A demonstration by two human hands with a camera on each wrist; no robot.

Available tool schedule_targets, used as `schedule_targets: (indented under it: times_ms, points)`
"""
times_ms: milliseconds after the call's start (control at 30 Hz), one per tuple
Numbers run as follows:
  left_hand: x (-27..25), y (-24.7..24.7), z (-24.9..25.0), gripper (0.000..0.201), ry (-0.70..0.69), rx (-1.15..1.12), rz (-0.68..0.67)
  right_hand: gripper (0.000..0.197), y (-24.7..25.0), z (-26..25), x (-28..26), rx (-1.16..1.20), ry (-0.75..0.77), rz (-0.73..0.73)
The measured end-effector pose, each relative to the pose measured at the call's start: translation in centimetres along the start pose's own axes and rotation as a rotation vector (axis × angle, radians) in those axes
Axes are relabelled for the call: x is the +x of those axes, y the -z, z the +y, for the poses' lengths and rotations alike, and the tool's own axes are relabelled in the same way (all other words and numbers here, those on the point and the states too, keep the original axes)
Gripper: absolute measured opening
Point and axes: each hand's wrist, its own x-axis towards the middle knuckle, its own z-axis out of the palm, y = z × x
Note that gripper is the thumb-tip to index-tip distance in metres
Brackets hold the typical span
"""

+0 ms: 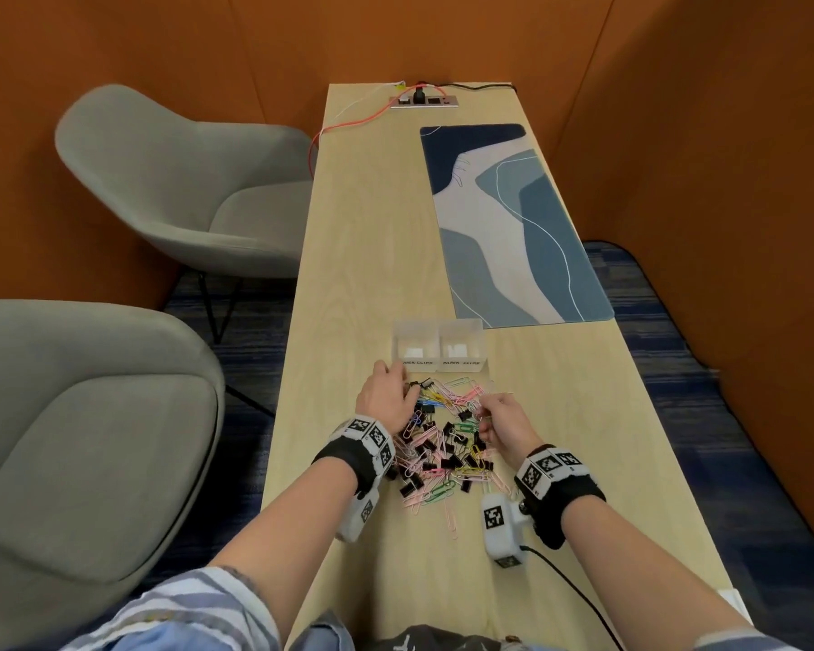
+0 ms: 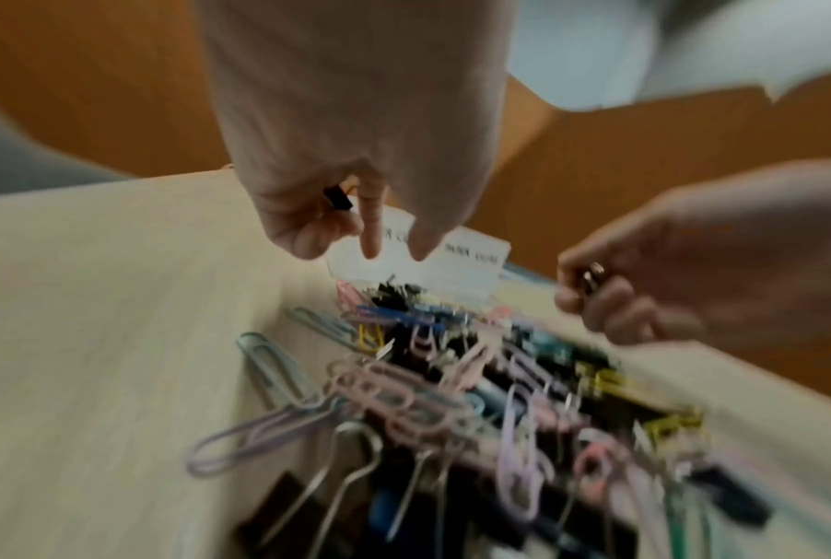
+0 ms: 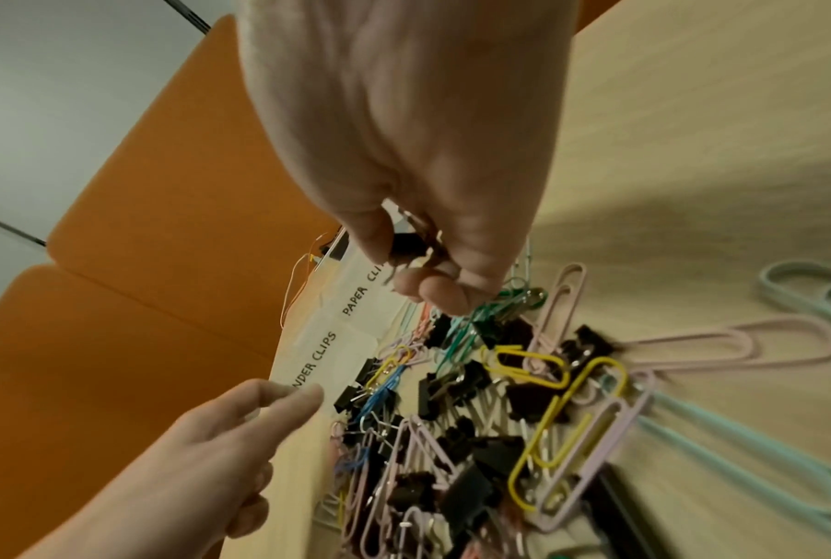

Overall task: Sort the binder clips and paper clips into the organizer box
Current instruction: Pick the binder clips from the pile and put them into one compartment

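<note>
Left hand: the left hand [image 1: 385,397] hovers over the far-left edge of the clip pile; its curled fingers and thumb pinch a small black binder clip [image 2: 338,198], seen only from the left wrist.
Right hand: the right hand [image 1: 503,419] is lifted above the pile's right side, fingers curled round a black binder clip [image 3: 408,246] with wire handles.
Clip pile: black binder clips and pastel paper clips [image 1: 442,444] lie tangled on the wooden table [image 1: 363,256], between the two hands.
Organizer box: the clear two-compartment organizer box [image 1: 439,345] stands just beyond the pile; left compartment labelled for binder clips, right for paper clips.
Right wrist view only: labels read sharply; large yellow, pink and mint paper clips up close.
Head view only: blue patterned desk mat [image 1: 508,218] beyond the box, grey chairs [image 1: 170,180] to the left.
</note>
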Motion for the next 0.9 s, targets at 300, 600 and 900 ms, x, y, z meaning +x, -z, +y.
schedule_targets:
  times_ms: [300,600,900]
  points:
    - [0.7,-1.3,1.0,0.025,0.028,0.047,0.06,0.014,-0.5,0.5,0.0,-0.833,0.308,0.074]
    - [0.3,-1.0,-0.3,0.02,-0.008,-0.051,0.048,0.017,-0.9,0.1,-0.1,-1.189,0.462,-0.014]
    - [0.3,1.4,-1.2,0.023,0.101,-0.29,-0.04,0.028,-0.3,-0.7,0.6,-0.832,0.264,-0.071]
